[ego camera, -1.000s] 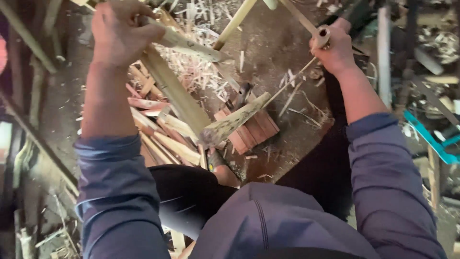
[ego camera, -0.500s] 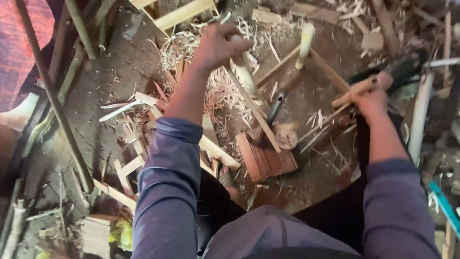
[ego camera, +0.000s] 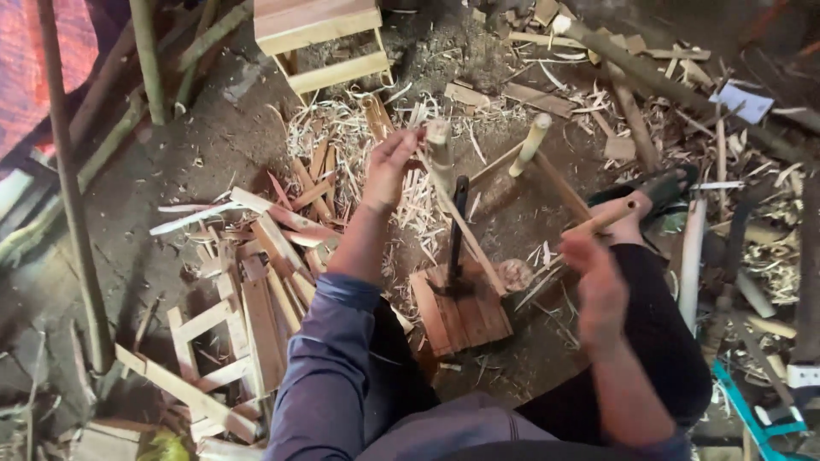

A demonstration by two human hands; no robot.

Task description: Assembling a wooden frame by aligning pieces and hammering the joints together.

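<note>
You sit over a dirt floor (ego camera: 213,154) littered with pale wood shavings and offcut slats (ego camera: 256,282). Since a second ago your view has swung down onto the reddish wooden chopping block (ego camera: 461,312), where a dark blade (ego camera: 458,230) stands upright. Your left hand (ego camera: 391,166), drawn inward, now closes around the long pale split stick (ego camera: 461,226) over the block. Your right hand (ego camera: 598,273) has dropped, clenched on a short wooden mallet handle (ego camera: 602,220).

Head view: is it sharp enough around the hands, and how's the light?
Head view: the right hand is smeared by motion blur; the left hand on the bamboo stick is softer but readable; light is dim and even, without glare, and the corners fall dark.
</note>
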